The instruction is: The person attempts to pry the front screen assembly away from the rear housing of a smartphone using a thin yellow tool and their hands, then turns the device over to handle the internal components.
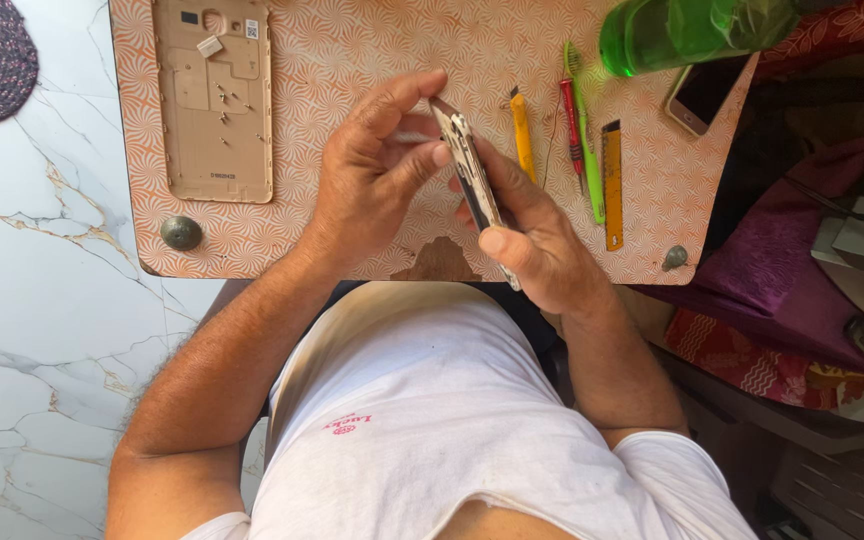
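Both hands grip one phone body (474,180), held edge-up above the patterned work board (372,60). The left hand (372,170) pinches its upper end with thumb and fingers; the right hand (537,240) clasps the lower end. A gold back cover (214,100) lies well to the left, a yellow tool (522,140) just beside the right hand.

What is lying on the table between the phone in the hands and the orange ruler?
In the head view, between the phone and the orange ruler lie a yellow tool, a red screwdriver and a green tool.
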